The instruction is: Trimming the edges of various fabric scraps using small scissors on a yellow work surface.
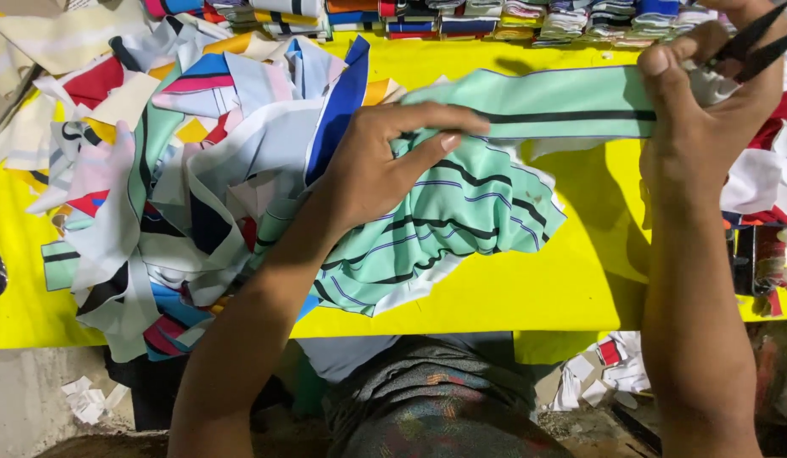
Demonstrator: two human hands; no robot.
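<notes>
My left hand [385, 161] presses down on a mint-green striped cloth [461, 212] that lies bunched on the yellow table [580, 280], pinching the start of a long strip. That green strip [554, 102] with a black line stretches to the right. My right hand [707, 110] grips the strip's far end and also holds small black scissors [754, 42], their blades pointing up and right.
A heap of mixed coloured fabric pieces [156, 187] covers the table's left half. Folded stacks of cloth [461, 21] line the far edge. More red and white cloth [762, 178] lies at the right. Scraps [605, 373] litter the floor below.
</notes>
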